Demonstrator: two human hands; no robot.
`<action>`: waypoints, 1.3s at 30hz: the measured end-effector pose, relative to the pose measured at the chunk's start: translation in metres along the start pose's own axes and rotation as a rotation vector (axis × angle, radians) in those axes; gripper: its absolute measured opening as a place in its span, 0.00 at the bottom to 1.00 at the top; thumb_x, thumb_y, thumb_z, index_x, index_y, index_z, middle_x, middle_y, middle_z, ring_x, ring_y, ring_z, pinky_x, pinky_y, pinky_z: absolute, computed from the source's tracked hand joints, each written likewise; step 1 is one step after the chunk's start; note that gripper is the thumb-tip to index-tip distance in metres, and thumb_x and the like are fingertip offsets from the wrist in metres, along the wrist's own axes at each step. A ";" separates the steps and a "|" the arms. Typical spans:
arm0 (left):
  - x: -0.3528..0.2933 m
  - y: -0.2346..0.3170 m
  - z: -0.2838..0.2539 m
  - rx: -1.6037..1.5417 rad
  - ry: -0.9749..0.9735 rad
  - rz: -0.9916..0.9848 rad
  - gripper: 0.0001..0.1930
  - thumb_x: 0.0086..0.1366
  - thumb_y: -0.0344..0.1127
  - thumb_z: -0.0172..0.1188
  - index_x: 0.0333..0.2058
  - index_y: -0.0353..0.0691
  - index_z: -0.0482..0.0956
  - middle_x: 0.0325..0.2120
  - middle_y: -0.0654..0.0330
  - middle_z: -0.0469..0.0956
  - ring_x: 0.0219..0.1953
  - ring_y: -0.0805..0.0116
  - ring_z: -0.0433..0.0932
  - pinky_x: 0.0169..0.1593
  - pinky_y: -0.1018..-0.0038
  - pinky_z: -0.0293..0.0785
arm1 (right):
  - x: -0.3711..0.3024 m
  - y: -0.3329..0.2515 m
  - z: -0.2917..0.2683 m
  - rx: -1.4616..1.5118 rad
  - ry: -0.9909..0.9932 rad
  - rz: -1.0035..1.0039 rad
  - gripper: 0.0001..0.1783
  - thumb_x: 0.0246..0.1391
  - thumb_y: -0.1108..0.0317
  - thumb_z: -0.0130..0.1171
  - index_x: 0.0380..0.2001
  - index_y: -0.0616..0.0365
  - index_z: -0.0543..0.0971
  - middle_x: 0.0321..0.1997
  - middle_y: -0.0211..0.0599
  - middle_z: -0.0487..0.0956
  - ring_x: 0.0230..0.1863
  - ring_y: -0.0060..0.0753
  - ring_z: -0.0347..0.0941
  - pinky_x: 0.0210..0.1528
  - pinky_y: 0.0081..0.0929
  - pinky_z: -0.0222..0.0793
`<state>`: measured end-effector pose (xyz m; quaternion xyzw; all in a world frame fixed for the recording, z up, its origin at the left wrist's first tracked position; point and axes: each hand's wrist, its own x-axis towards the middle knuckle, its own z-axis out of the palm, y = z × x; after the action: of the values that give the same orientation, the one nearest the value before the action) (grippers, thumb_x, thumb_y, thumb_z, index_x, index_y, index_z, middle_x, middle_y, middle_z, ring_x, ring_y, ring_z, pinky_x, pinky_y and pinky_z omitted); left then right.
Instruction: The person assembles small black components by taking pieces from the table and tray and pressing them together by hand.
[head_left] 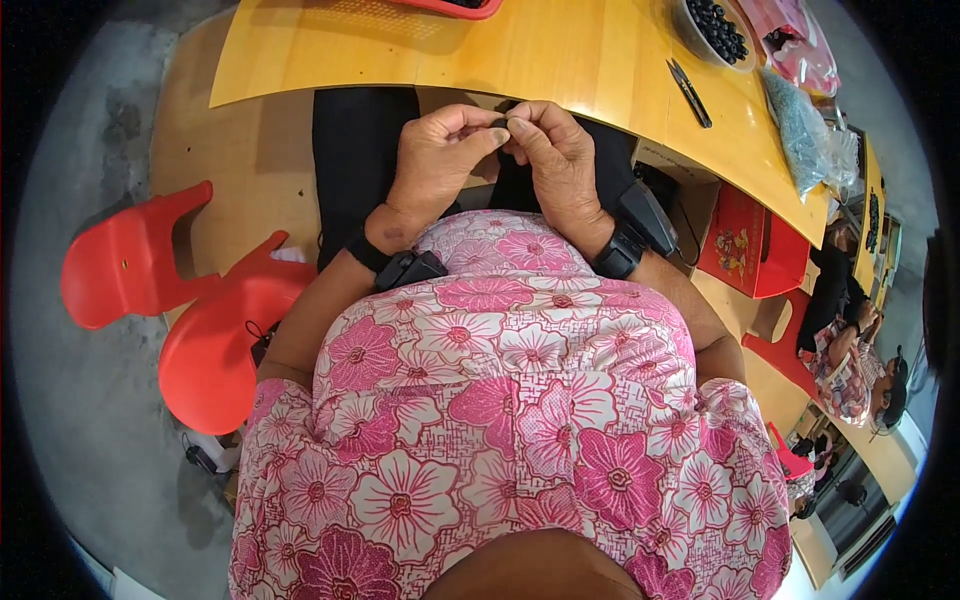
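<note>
Both hands meet just below the near edge of the yellow table (430,50), above my lap. My left hand (440,160) pinches a small dark piece (501,123) between thumb and forefinger. From the other side my right hand (555,160) closes its thumb and fingers on the same piece. The piece is mostly hidden by the fingertips; it looks black and rounded, but I cannot make out its kind. On the table to the right lie black-handled thread snips (689,93). Beyond them stands a clear round bowl (745,62) with many small black pieces in it.
A red basket (480,10) sits at the table's far edge. Bags, one pink (808,50) and one clear with grey-blue contents (797,130), lie at right. Red chairs (125,258) stand at left, a red box (745,240) under the table. Another person (850,370) sits far right.
</note>
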<state>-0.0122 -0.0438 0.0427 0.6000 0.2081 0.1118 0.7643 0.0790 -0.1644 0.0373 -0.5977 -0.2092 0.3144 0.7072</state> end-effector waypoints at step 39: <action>0.002 -0.007 -0.004 0.018 0.050 0.117 0.09 0.58 0.25 0.60 0.39 0.32 0.78 0.29 0.62 0.80 0.32 0.79 0.76 0.36 0.83 0.73 | 0.011 0.004 -0.007 0.651 -0.202 0.358 0.08 0.58 0.64 0.54 0.33 0.58 0.74 0.28 0.26 0.73 0.27 0.20 0.67 0.37 0.22 0.68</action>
<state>-0.0127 -0.0410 0.0344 0.6151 0.1928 0.1691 0.7456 0.0909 -0.1619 0.0311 -0.3352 -0.0595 0.5402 0.7696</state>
